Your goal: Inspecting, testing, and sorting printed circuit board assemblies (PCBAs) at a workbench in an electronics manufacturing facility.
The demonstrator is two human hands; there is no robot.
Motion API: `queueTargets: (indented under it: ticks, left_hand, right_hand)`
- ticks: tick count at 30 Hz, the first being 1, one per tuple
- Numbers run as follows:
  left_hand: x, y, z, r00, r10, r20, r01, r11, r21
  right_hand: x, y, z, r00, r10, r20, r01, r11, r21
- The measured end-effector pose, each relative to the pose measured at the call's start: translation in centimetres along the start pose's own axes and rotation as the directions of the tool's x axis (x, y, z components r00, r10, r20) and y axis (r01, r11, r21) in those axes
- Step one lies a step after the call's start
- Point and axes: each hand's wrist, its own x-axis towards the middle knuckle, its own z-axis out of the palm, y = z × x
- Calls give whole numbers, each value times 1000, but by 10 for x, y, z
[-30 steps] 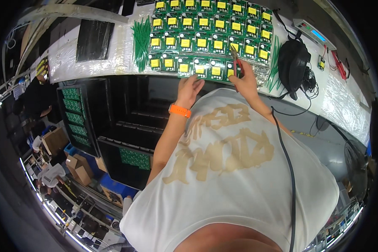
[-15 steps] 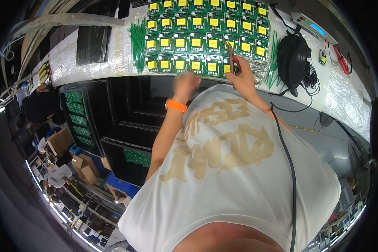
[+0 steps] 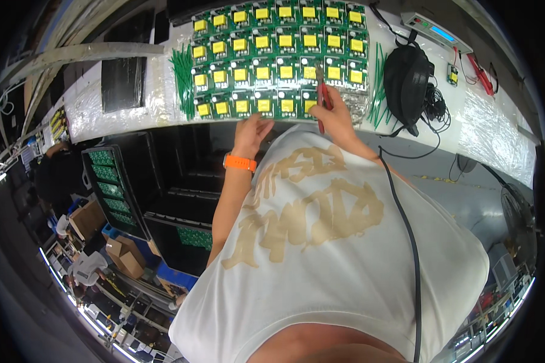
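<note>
My right hand (image 3: 336,119) is wrapped around a pair of red-handled pliers (image 3: 322,100). The metal jaws point away from me, over a board in the second row from the bench's near edge. Rows of green circuit boards (image 3: 275,85), each carrying a yellow block-shaped component, cover this part of the bench. My left hand (image 3: 248,134), with an orange watch strap on the wrist, is at the near edge beside the front row. Its fingers are apart, with nothing visible in them.
Green cable ties lie in a bundle (image 3: 181,78) left of the boards and in a smaller bunch (image 3: 378,88) to the right. Further right are a black pouch (image 3: 406,81) with a cord, a bench meter (image 3: 436,31) and a red probe (image 3: 481,75). Black racks (image 3: 145,181) stand below left.
The view has shifted, so the boards appear further left and lower. My left hand's bunched, blurred fingers have spread. The pliers stay in my right hand, among the near rows.
</note>
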Motion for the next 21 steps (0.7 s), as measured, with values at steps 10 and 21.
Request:
queueTargets:
  ticks: [10, 21]
  left_hand:
    - [6, 1, 1, 1000, 6, -19, -7, 1000, -20]
    - [5, 12, 6, 999, -35, -17, 35, 999, 33]
  right_hand:
    - [4, -16, -3, 999, 33, 13, -33, 999, 12]
    - [6, -17, 3, 997, 71, -19, -70, 997, 32]
